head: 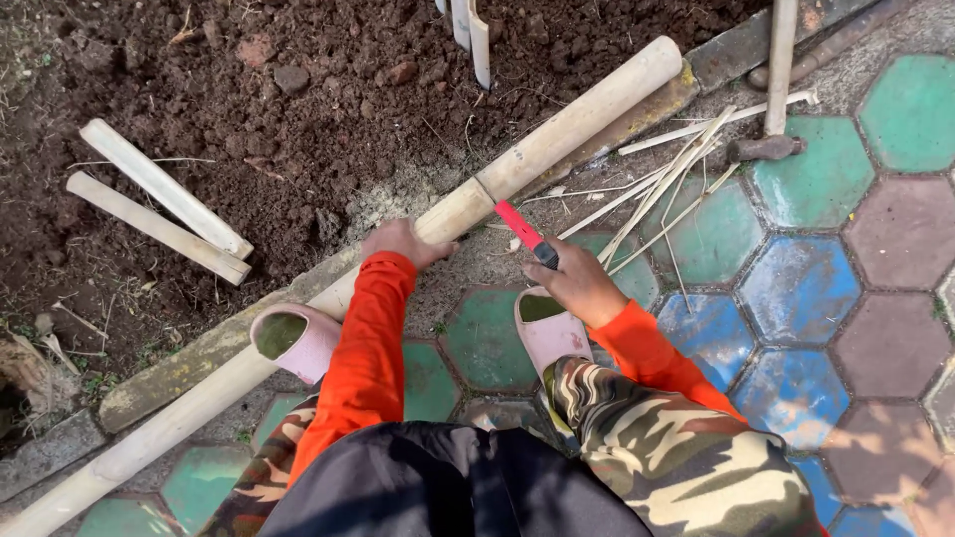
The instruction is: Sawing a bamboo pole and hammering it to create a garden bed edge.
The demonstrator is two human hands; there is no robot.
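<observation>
- Pressing down, the left hand (403, 242) pinned the long bamboo pole (557, 134) across the stone curb (179, 373), apparently to steady it.
- The right hand (579, 283) was closed around a red-handled saw (525, 234), its blade meeting the pole at a joint.
- Split bamboo strips (667, 184) lay on coloured hexagonal paving (796, 288); dark soil (298, 109) held two cut pieces (164, 209).

Outdoor garden or yard at ground level. Dark, clumpy tilled soil (298, 109) fills one side, edged by a mossy stone kerb (189, 368). Beside it, a path of hexagonal paving tiles (796, 288) painted green, blue and brown, weathered. Cut bamboo lengths (159, 214) and thin bamboo splints (667, 189) lie about; daylight shadows.
</observation>
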